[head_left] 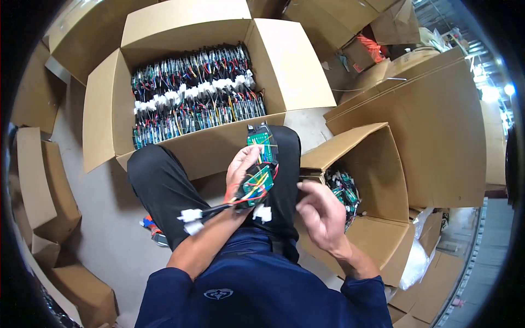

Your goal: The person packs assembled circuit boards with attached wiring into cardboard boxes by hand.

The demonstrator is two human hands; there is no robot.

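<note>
Over my right thigh, my left hand (241, 165) grips green circuit boards (259, 186) joined by red, yellow and black wires. One board stands at my fingertips, and another lies by my wrist. A black cable bundle (219, 209) runs across my left forearm to white plugs (191, 217). Another white plug (263, 213) hangs below the boards. To their right, my right hand (324, 214) is held in the air with loosely bent fingers, a gap between thumb and forefinger. Nothing shows in it.
Ahead of my knees stands an open carton (199, 139) packed with rows of wired boards (191, 112). At my right, a tilted carton (383, 169) holds a loose heap of boards (344, 191). More cardboard boxes (35, 180) line the left side. A red-and-blue object (153, 227) lies on the floor.
</note>
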